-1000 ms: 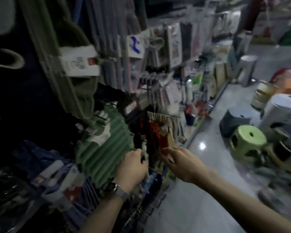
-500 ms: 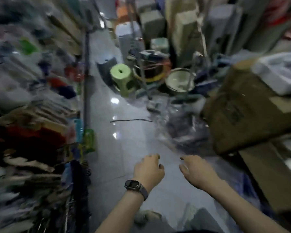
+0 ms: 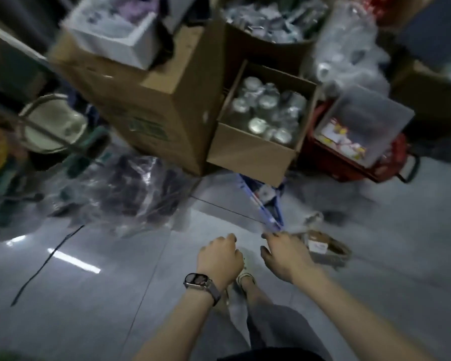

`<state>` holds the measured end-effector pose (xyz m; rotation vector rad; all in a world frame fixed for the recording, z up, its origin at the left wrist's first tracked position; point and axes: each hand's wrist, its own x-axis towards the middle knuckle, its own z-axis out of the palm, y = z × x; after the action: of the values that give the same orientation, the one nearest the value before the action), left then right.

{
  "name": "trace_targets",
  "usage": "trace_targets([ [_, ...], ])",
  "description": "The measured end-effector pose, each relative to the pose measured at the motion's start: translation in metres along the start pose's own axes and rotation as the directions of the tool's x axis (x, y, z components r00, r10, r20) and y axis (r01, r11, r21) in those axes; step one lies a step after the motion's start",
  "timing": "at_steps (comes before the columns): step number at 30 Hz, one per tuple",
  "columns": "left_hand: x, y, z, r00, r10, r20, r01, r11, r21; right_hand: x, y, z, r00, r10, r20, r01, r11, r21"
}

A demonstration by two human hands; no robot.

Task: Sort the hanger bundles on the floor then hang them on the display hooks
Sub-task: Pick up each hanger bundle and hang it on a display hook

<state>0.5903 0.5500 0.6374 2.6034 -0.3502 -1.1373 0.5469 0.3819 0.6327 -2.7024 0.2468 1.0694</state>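
A bundle of blue hangers (image 3: 264,201) lies on the grey floor below a cardboard box, its tip reaching toward my right hand. A brownish bundle with a white label (image 3: 326,247) lies just right of that hand. My right hand (image 3: 284,252) hovers over the floor, fingers apart, holding nothing, close to the blue bundle's tip. My left hand (image 3: 219,257), with a watch at the wrist, is loosely curled and empty beside it. A clear plastic bag with dark hangers (image 3: 125,191) lies to the left. The display hooks are out of view.
A tall cardboard box (image 3: 151,105) and an open box of shiny jars (image 3: 248,152) stand ahead. A red basket (image 3: 349,162) with a clear bin sits at right. A pale tub (image 3: 52,123) is at left. My sandalled foot (image 3: 245,277) is under my hands.
The view has swung from the display rack to the floor and boxes. My left hand let go of the items at the rack; both hands now hang low over the floor.
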Motion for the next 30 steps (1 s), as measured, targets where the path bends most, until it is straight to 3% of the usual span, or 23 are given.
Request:
trace_targets([
  [4,0.046,0.018,0.029,0.989,0.079,0.121,-0.098,0.983,0.156,0.003,0.050,0.039,0.980,0.197,0.020,-0.198,0.968,0.152],
  [14,0.153,0.068,0.148,0.937,0.152,0.313,-0.246,0.926,0.287,0.050,0.191,0.143,0.903,0.401,0.152,-0.424,0.888,0.176],
  [25,0.348,0.128,0.395,0.935,0.108,0.338,-0.214,0.931,0.294,0.194,0.429,0.308,0.835,0.489,0.253,-0.525,0.845,0.099],
  [30,0.430,0.141,0.499,0.955,0.150,0.255,-0.230,0.920,0.318,0.256,0.510,0.384,0.892,0.411,0.189,-0.416,0.909,-0.015],
])
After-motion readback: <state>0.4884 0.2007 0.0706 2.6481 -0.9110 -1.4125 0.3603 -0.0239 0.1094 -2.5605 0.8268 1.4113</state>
